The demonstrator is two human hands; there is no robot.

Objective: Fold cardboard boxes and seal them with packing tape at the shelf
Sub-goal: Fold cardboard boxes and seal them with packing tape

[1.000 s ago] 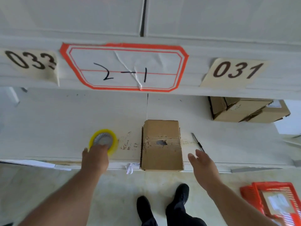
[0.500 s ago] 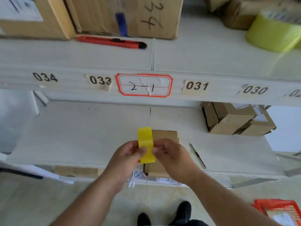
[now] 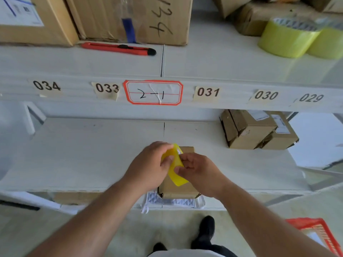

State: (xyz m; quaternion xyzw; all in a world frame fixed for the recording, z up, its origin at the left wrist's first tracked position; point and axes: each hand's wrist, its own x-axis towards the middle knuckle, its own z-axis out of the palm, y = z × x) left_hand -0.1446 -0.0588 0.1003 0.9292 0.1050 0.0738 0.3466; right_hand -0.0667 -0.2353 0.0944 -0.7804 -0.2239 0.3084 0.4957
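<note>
Both hands work the yellow tape roll (image 3: pixel 174 164) just above the small box (image 3: pixel 178 188) at the shelf (image 3: pixel 92 154) edge: left hand (image 3: pixel 148 167) grips it, right hand (image 3: pixel 196 169) pinches its edge; the loose end could tear or stick back if picked unevenly

So the yellow tape roll (image 3: pixel 174 165) is up off the shelf, tilted so its far edge leans left, and it's pinched between both hands right above the small cardboard box (image 3: pixel 176 188). That box is plain brown, sitting flat at the front edge of the lower white shelf (image 3: pixel 92 154), mostly hidden behind the hands and the roll. Its near end looks a bit ragged where the flaps meet, can't tell if it's taped.
</note>
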